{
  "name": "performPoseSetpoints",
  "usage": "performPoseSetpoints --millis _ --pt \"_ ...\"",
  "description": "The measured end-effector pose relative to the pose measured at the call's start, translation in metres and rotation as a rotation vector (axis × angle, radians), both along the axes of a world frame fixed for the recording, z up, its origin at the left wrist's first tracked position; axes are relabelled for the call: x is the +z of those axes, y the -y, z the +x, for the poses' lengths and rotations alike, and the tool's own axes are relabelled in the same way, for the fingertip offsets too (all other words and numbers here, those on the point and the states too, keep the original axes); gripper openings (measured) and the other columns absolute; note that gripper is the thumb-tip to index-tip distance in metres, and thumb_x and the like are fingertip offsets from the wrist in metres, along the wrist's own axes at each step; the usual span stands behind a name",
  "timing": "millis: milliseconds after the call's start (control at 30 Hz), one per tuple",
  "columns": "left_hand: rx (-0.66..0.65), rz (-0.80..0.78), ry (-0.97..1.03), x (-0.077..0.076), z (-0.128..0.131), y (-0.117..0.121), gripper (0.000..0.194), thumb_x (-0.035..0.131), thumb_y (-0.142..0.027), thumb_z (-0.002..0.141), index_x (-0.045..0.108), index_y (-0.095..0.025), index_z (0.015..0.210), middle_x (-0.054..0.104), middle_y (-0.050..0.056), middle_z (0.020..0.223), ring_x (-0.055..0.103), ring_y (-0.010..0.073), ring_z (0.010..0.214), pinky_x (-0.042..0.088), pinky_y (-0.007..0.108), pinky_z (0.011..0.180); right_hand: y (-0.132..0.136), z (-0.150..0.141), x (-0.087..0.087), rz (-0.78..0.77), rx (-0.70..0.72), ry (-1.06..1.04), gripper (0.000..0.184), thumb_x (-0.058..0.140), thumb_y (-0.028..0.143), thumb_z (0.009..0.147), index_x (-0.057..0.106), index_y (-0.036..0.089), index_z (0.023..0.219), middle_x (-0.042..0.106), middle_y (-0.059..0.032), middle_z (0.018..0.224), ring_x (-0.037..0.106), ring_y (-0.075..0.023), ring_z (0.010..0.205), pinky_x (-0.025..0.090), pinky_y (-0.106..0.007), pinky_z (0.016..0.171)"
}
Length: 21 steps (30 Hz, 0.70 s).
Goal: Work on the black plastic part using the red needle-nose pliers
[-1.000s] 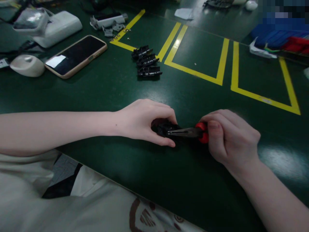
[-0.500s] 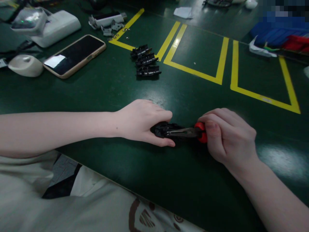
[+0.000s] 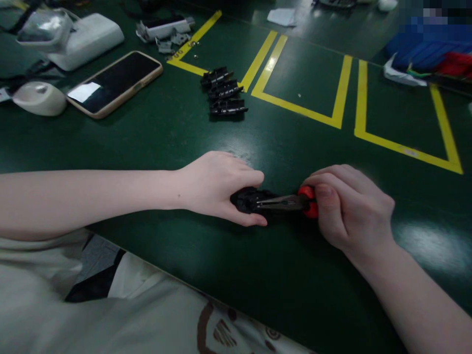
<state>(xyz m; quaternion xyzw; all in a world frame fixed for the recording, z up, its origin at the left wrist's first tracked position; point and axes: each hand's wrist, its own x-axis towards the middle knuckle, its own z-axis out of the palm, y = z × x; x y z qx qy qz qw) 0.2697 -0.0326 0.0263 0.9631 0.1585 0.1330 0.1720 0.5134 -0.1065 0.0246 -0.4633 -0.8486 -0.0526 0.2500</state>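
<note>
My left hand (image 3: 224, 189) lies on the green table, its thumb and fingers closed around a black plastic part (image 3: 246, 199). My right hand (image 3: 352, 206) is wrapped round the red handles of a pair of pliers (image 3: 285, 202). The narrow metal jaws point left and their tips reach the black part. Whether the jaws grip anything there is too dark to tell. Beyond my left hand, three similar black plastic pieces (image 3: 228, 107) lie in a row on the table.
A phone (image 3: 118, 83) lies at the upper left, beside a cream mouse-shaped object (image 3: 40, 98) and a white device (image 3: 90, 39). Small grey metal pieces (image 3: 173, 42) sit behind it. Yellow tape (image 3: 298, 109) marks the table. Blue and red items (image 3: 431, 44) stand far right.
Both hands keep their hold on the black part and the pliers. The pliers and my right hand have shifted very slightly to the right.
</note>
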Motion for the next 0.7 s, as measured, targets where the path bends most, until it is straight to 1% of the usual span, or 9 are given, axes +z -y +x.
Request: performPoseSetpoints --millis 233,400,533,700 --pt "0.01 -0.005 -0.002 0.0006 -0.0001 -0.0001 0.046 0.059 -0.061 0.086 0.048 -0.019 0.073 0.048 -0.005 0.063 0.052 0.0134 0.059 0.032 0.027 0.058 0.0023 -0.002 0.0023 -0.054 -0.022 -0.012 0.023 0.041 0.015 0.094 0.059 0.022 0.081 0.061 -0.0059 0.078 0.054 -0.0182 0.069 0.041 -0.034 0.06" --pt "0.015 0.0 -0.012 0.0001 0.0001 -0.0007 0.047 0.058 -0.062 0.086 0.047 -0.019 0.072 0.048 -0.005 0.062 0.051 0.0135 0.059 0.032 0.028 0.058 0.0014 -0.002 0.0019 -0.007 -0.008 0.004 0.025 0.04 0.016 0.095 0.06 0.017 0.079 0.061 -0.0058 0.076 0.055 -0.0162 0.067 0.041 -0.031 0.058" --pt "0.015 0.021 -0.029 -0.0002 0.001 -0.0002 0.047 0.057 -0.063 0.086 0.048 -0.019 0.073 0.048 -0.005 0.063 0.051 0.0137 0.059 0.031 0.028 0.057 0.0011 -0.0046 0.0026 0.029 0.014 0.03 0.027 0.04 0.016 0.095 0.059 0.014 0.076 0.06 -0.006 0.073 0.051 -0.0148 0.064 0.039 -0.03 0.056" --pt "0.007 0.038 -0.023 -0.0006 0.0011 0.0 0.047 0.056 -0.064 0.086 0.049 -0.019 0.074 0.049 -0.005 0.063 0.052 0.0139 0.059 0.031 0.028 0.057 0.0022 -0.0066 0.0028 -0.026 -0.008 0.005 0.025 0.041 0.017 0.094 0.059 0.018 0.077 0.06 -0.0062 0.076 0.053 -0.0168 0.066 0.039 -0.032 0.058"
